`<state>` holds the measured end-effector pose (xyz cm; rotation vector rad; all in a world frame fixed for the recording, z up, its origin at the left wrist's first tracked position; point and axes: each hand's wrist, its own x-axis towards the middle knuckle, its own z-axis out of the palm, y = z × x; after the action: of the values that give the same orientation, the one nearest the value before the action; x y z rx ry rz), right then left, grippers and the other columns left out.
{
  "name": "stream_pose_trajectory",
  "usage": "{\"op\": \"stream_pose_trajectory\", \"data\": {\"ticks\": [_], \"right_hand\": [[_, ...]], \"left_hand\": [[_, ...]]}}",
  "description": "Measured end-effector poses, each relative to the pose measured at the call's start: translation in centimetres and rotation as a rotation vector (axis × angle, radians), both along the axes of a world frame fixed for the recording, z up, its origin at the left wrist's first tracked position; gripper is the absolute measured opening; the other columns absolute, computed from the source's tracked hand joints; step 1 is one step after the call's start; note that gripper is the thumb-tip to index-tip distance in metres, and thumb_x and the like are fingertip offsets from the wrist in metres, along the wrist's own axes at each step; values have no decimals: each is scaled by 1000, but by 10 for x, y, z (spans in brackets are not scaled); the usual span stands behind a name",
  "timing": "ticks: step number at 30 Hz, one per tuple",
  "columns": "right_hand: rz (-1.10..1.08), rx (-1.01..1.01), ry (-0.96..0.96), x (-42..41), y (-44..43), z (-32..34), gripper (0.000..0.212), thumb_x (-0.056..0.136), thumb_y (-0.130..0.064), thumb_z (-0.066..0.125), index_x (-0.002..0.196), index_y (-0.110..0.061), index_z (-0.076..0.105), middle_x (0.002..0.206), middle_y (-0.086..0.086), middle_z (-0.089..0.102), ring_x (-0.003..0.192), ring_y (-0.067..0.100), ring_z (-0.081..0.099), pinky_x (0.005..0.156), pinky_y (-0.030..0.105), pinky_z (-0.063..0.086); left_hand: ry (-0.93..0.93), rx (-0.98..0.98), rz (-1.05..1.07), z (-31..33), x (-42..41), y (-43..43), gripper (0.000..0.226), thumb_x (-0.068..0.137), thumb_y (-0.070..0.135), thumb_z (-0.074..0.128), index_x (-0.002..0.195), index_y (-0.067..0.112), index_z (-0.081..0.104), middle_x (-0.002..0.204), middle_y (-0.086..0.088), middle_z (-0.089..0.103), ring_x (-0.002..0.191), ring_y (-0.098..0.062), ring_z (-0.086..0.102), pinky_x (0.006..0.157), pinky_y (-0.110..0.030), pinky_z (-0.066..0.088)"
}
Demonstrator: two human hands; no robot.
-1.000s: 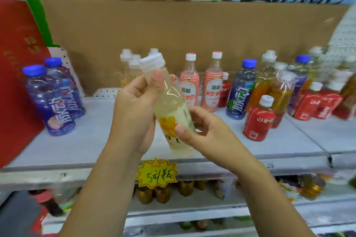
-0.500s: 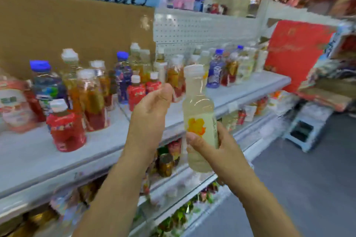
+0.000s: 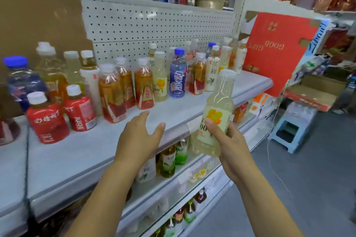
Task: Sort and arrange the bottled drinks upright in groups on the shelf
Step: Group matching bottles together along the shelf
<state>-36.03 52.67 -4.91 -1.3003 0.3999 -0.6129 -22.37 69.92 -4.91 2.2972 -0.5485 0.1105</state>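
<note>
Pale yellow drink fills the bottle (image 3: 213, 119) that the right hand (image 3: 229, 140) grasps low on the label, thumb across the front and fingers curled behind. The bottle is in the air, out in front of the edge of the shelf (image 3: 86, 152), touching nothing else. Its long axis runs near upright, cap up and leaning a little to the right. The left hand (image 3: 138, 138) holds nothing: its fingers are straight and spread, palm down, over the bare front strip of the shelf.

A matching bottle (image 3: 160, 82), with the same yellow flower on its label, stands on the shelf up and to the left of the held one, between an amber bottle (image 3: 144, 86) and a blue bottle (image 3: 177, 75). The left hand is nearer that row, while the right hand is further out over the aisle. I judge the held bottle must travel inward and left, kept upright, to the bare spot in front of its match.

A second ago both hands were on the bottle, the left at its neck. Half a second ago the left hand was curled just beside it, and now it has let go and opened. The view has also swung right along the shelf.
</note>
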Motion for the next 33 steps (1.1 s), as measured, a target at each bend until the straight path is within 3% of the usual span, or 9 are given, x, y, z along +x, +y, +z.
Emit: {"op": "stream_pose_trajectory", "data": {"ticks": [5,10,16,19,22,27,30,33], "right_hand": [[-5,-102,24,63,-65,8,53,72,-42,80,116,-15,68,105,2,77,99,21,73,80,36,58],[31,-212,44,124,-116,7,35,80,-29,83,110,-25,66,102,-7,76,101,13,71,85,33,59],[185,-400,84,189,-146,-7,54,76,-30,87,121,-34,58,111,-14,71,103,5,66,89,30,56],[288,-488,98,215,-148,-13,61,75,-33,87,127,-36,54,117,-17,66,106,2,62,88,25,54],[427,-558,78,235,-147,-17,57,77,-34,85,122,-43,52,117,-24,63,103,-9,59,79,10,50],[518,-656,29,262,-144,-16,64,76,-36,85,127,-41,47,120,-25,58,105,-15,55,81,6,47],[545,-727,46,268,-148,-13,66,74,-39,86,129,-36,49,124,-17,60,110,-2,57,89,16,51],[510,-764,49,259,-171,-4,51,77,-42,84,117,-31,54,108,-19,62,99,-2,61,76,10,48]], "left_hand": [[13,16,47,2,54,-71,65,96,55,52,149,19,40,149,-4,50,134,-27,49,104,-41,44],[42,125,93,-9,86,-114,61,99,58,39,149,23,37,145,-7,53,128,-30,54,99,-42,47],[81,202,192,-19,95,-125,63,102,58,29,149,19,40,140,-7,58,124,-29,56,99,-44,48],[123,160,276,-18,98,-130,58,102,58,26,141,19,43,121,-3,65,107,-27,60,87,-40,50],[140,81,372,-18,96,-136,45,102,57,27,123,23,47,104,2,64,87,-18,56,76,-35,48],[123,10,498,-19,94,-152,41,103,54,31,127,23,45,116,-2,67,99,-23,62,76,-32,44],[121,-38,533,-17,93,-166,47,100,58,32,129,23,45,120,-3,66,104,-24,62,79,-35,46],[83,-183,523,-12,92,-187,51,94,62,46,131,28,46,123,5,62,112,-16,59,88,-33,47]]}}
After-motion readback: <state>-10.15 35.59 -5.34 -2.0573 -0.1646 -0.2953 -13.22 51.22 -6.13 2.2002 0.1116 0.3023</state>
